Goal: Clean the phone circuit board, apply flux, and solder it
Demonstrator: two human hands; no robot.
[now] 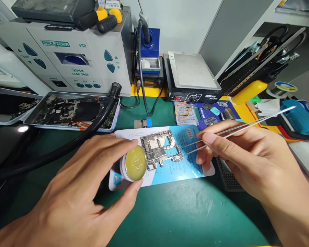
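Note:
My left hand grips a small round white jar of yellow paste between thumb and fingers, its open mouth tilted toward me. Metal tweezers are pinched in my right hand, their slender tips pointing left and slightly apart. Those tips hover at or just above the right edge of a phone circuit board; whether they touch it I cannot tell. The board lies on a blue and white card, just right of the jar.
A hot air station stands at the back left, its black hose curving across the left side. A heating plate sits behind the card. An opened device lies under the hose. Solder wire is at right.

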